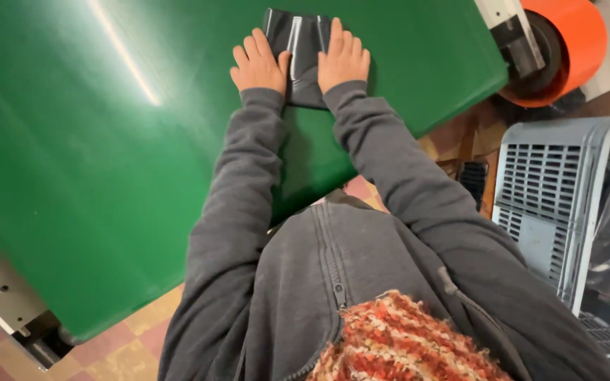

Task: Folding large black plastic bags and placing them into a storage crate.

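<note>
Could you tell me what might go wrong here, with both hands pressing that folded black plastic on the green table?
1. The green table looks glossy, so the folded black plastic could slide or spring open under the left hand and right hand.
2. The plastic lies far across the table, arms fully stretched; the person may lose balance or control.
3. The orange roller sits close to the right hand; a sleeve might catch there.

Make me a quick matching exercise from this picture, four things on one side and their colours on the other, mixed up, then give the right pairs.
Things:
1. table top
2. folded plastic sheet
3. roll
4. crate

Colours:
A. orange
B. pale grey
C. green
D. glossy black

Pairs: 1-C, 2-D, 3-A, 4-B
</note>
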